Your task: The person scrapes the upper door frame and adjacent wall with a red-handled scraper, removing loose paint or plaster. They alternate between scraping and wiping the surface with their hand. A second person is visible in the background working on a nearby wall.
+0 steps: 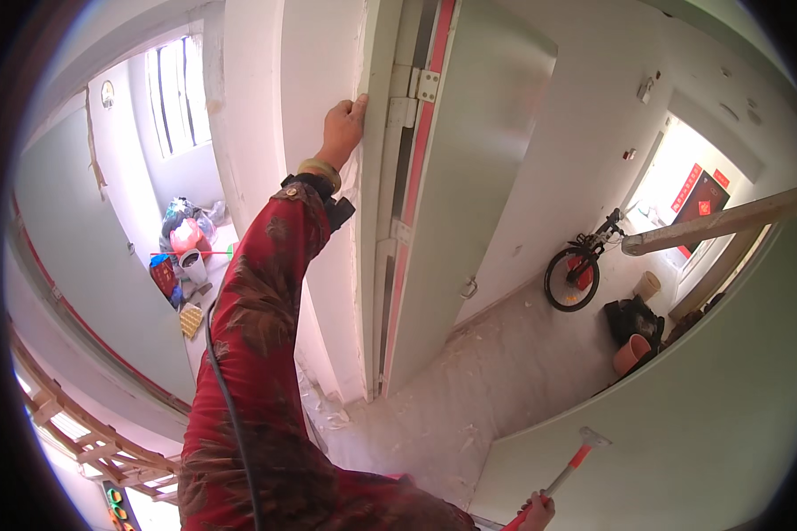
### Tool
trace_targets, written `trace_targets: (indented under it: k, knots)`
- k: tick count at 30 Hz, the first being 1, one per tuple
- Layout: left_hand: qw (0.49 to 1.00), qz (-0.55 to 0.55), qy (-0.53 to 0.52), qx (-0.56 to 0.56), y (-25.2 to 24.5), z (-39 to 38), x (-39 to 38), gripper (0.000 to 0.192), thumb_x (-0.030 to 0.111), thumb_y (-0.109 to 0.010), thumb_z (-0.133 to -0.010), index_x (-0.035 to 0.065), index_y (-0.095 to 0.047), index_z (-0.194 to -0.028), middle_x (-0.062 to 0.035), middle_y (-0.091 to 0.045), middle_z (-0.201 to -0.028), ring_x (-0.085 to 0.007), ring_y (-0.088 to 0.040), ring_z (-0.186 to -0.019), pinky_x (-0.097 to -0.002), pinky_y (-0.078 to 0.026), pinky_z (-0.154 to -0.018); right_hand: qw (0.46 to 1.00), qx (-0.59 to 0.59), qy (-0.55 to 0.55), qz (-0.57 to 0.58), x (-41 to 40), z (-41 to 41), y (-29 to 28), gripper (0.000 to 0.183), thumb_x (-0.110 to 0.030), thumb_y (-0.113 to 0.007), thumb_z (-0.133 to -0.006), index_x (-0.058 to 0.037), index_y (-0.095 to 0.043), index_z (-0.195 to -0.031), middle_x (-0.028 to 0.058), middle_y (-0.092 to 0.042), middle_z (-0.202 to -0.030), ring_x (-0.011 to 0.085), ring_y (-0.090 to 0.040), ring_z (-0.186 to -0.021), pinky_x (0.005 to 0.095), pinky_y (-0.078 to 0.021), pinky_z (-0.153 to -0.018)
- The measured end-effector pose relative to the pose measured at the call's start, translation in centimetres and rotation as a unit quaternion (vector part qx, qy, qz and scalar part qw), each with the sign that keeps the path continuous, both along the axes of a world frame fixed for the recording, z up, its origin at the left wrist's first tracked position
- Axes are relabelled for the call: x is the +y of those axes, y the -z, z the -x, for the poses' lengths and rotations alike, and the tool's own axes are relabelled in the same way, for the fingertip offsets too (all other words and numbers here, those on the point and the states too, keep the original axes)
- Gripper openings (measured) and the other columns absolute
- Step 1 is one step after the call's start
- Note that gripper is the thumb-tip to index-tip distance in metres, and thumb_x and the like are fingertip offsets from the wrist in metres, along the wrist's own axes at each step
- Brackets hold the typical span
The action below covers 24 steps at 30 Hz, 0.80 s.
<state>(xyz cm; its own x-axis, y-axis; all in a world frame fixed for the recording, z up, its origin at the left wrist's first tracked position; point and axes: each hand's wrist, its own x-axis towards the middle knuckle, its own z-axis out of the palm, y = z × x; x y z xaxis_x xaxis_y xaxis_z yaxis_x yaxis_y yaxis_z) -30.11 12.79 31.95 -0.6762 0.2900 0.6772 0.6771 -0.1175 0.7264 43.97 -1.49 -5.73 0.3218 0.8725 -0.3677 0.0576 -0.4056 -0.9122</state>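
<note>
My left hand (344, 131) is raised against the edge of the pale green door frame (376, 146), its fingers curled. Whether anything is pinched in them is hidden. A bangle (322, 170) circles that wrist, above a red patterned sleeve (252, 318). Beside the hand, metal hinges (428, 86) join the frame to a pale green door (478, 146), which stands ajar. Ragged film or paper hangs along the wall edge below the hand. Low at the right, my right hand (539, 512) grips a long-handled scraper (559, 479) with red parts and a metal head pointing up.
A wooden pole (730, 219) juts in from the right, above another pale green panel (677, 425). Along the corridor are a bicycle (572, 279), black bags (634, 320) and a pink bucket (631, 355). Rubbish bags (187, 229) fill the left room. A dark cable (229, 405) crosses my sleeve.
</note>
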Motion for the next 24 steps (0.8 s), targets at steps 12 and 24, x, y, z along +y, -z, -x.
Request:
trace_targets:
  k: [12,24]
  knots:
    - [0.992,-0.030,0.122,-0.019,-0.2,0.1,-1.7,0.029,0.020,-0.064,-0.085,0.0006,-0.056,-0.065,-0.0061,-0.052,-0.057,-0.0166,-0.052,-0.051,-0.0338,-0.042,-0.049,1.000,0.015,0.012,-0.012,0.1,-0.1,1.3,0.015,-0.015,-0.064,-0.089,-0.0033,-0.058,-0.097,0.0013,-0.052,-0.066,0.0107,-0.049,-0.051,0.0251,-0.0428,-0.043]
    - [0.919,0.182,-0.176,0.303,-1.2,-0.2,-4.5,0.021,0.019,-0.059,-0.077,-0.0018,-0.063,-0.073,-0.0242,-0.062,-0.078,-0.0425,-0.060,-0.078,-0.0511,-0.047,-0.073,1.000,0.011,0.007,-0.007,-0.2,0.4,0.5,0.017,-0.014,-0.063,-0.089,-0.0017,-0.057,-0.100,0.0008,-0.051,-0.065,0.0100,-0.048,-0.050,0.0249,-0.0400,-0.043]
